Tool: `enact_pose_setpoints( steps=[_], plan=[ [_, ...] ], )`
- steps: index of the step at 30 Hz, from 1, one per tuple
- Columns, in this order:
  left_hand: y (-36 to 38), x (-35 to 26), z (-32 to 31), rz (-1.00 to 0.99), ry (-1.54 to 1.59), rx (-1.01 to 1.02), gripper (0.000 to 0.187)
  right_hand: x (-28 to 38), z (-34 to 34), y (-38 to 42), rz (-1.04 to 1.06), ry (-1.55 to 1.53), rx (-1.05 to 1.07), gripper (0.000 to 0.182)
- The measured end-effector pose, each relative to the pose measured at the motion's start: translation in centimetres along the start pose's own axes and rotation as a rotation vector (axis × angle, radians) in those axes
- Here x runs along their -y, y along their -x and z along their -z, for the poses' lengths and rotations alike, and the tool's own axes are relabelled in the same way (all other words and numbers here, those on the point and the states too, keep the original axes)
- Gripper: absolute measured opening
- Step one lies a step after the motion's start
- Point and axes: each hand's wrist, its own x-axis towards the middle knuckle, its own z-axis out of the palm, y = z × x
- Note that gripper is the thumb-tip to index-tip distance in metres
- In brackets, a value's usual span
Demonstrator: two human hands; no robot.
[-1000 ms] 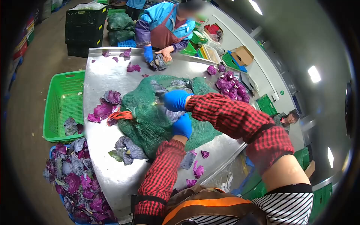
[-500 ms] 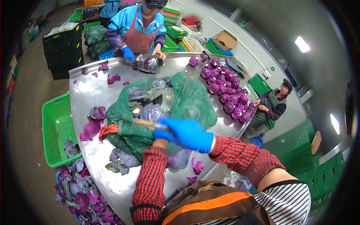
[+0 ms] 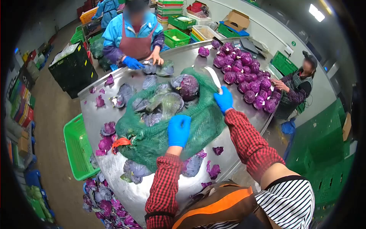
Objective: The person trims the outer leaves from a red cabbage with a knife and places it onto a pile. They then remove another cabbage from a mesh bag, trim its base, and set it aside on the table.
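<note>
A green mesh bag [image 3: 202, 124] lies slit open on the metal table, with its orange-red tie [image 3: 121, 143] at the left end. Inside show loose outer leaves [image 3: 167, 105] and a purple cabbage [image 3: 189, 87]. My left hand [image 3: 179, 131], in a blue glove, is closed on the near edge of the mesh. Also gloved in blue, my right hand [image 3: 223, 100] grips a knife [image 3: 214, 79] at the bag's right side; its pale curved blade points up and away from me.
Trimmed purple cabbages [image 3: 248, 76] are heaped at the right side of the metal table [image 3: 114, 187]. Across from me a co-worker [image 3: 135, 38] handles cabbage leaves; another person [image 3: 299, 82] stands right. A green crate [image 3: 78, 152] and a leaf pile [image 3: 108, 202] are at left.
My hands have parted: the right carried the knife up and right, while the left stayed near the bag's front. The bag's opening is wider and a purple cabbage now shows in it.
</note>
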Motion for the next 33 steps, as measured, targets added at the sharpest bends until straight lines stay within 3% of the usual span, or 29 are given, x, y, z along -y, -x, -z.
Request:
enact_pose_setpoints(
  steps=[1,2,3,4,5,7,8,10,13,15,17,18,19,23,25,27,28,29,31,33],
  plan=[
    [-1.8,0.2,0.2,0.167,0.104,-0.068,0.031,-5.2,0.2,0.0,-0.104,-0.027,0.073,0.025],
    [-3.5,0.8,0.3,0.068,0.017,-0.138,0.027,-9.2,-0.2,0.7,-0.202,-0.055,0.149,0.026],
    [-5.0,1.5,0.5,-0.025,-0.069,-0.208,0.023,-9.7,0.0,1.7,-0.234,0.190,0.359,0.029],
    [-6.7,2.2,0.5,-0.153,-0.233,-0.288,0.021,-11.8,-2.1,4.4,-0.164,0.125,0.182,0.034],
    [-8.4,3.4,0.6,-0.153,-0.432,-0.242,0.046,-12.4,-3.6,6.4,-0.137,0.076,0.055,0.037],
    [-10.6,4.5,-0.1,-0.060,-0.828,-0.152,0.088,-9.6,-3.8,7.5,-0.272,0.075,0.033,0.035],
    [-11.2,4.3,-0.2,-0.062,-0.839,-0.139,0.088,-9.2,-3.7,7.6,-0.306,0.071,0.036,0.034],
    [-12.5,3.4,-0.9,0.273,-0.758,0.204,0.124,-9.0,-3.4,7.7,-0.283,0.067,0.004,0.033],
    [-13.7,4.5,-1.1,0.301,-0.632,0.355,0.130,-9.0,-3.2,7.8,-0.277,0.004,-0.042,0.035],
    [-12.8,5.9,-0.7,0.270,-0.586,0.305,0.124,-9.1,-3.4,7.8,-0.260,-0.038,-0.064,0.034],
    [-12.0,6.4,0.5,0.287,-0.339,0.210,0.121,-9.4,-3.7,8.0,-0.287,-0.082,-0.064,0.032],
    [-11.7,6.2,0.9,0.285,-0.245,0.150,0.104,-8.8,-3.2,8.0,-0.297,-0.078,-0.052,0.032],
    [-11.8,6.1,1.5,0.281,-0.264,0.148,0.104,-9.0,-3.5,8.0,-0.302,-0.096,-0.048,0.032],
    [-10.7,6.3,4.3,0.564,0.861,0.074,0.060,-8.7,-3.1,7.9,-0.258,-0.106,-0.040,0.033],
    [-7.0,6.2,6.2,0.739,1.072,-0.120,0.060,-9.0,-3.1,8.1,-0.248,-0.066,-0.013,0.034],
    [-1.8,3.0,8.0,0.584,1.190,-0.100,0.057,-9.0,-2.9,8.0,-0.260,-0.083,0.033,0.035],
    [0.3,0.3,8.5,0.581,0.971,-0.189,0.073,-9.3,-2.9,8.0,-0.242,-0.113,0.024,0.035],
    [4.5,2.8,10.3,0.411,1.136,-0.065,0.086,-9.7,-3.0,8.0,-0.224,-0.142,0.022,0.035],
    [10.9,1.2,12.5,0.502,1.074,-0.298,0.095,-10.4,-3.2,7.9,-0.044,-0.228,-0.072,0.030],
    [18.4,-0.2,15.6,0.595,1.040,-0.348,0.085,-9.3,-1.6,8.8,-0.390,-0.634,0.120,0.024]
  ],
)
